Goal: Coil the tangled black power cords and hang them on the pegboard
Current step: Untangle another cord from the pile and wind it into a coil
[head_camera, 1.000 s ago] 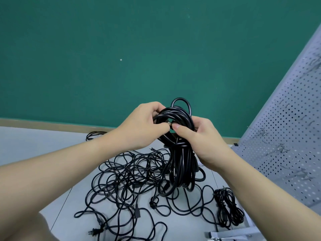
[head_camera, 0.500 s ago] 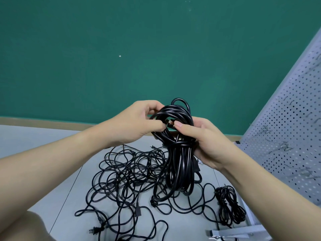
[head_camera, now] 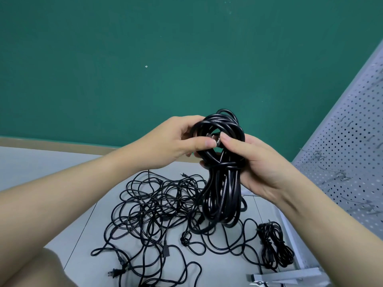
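Both hands held the coiled cord (head_camera: 222, 175) up above the floor (head_camera: 62, 183). The left hand (head_camera: 178, 141) gripped its top loop; the right hand (head_camera: 252, 164) pinched its wrapped middle. It hung straight down, long way up-and-down.

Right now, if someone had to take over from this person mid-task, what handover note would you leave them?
Left hand and right hand both grip one coiled cord bundle, held up over the floor, wrapped round its middle.
A second small coil lies on the floor by the pegboard.
Done: two cords coiled.
Left: hang both on the pegboard hooks, which look bare where visible; then untangle and coil the cord pile.
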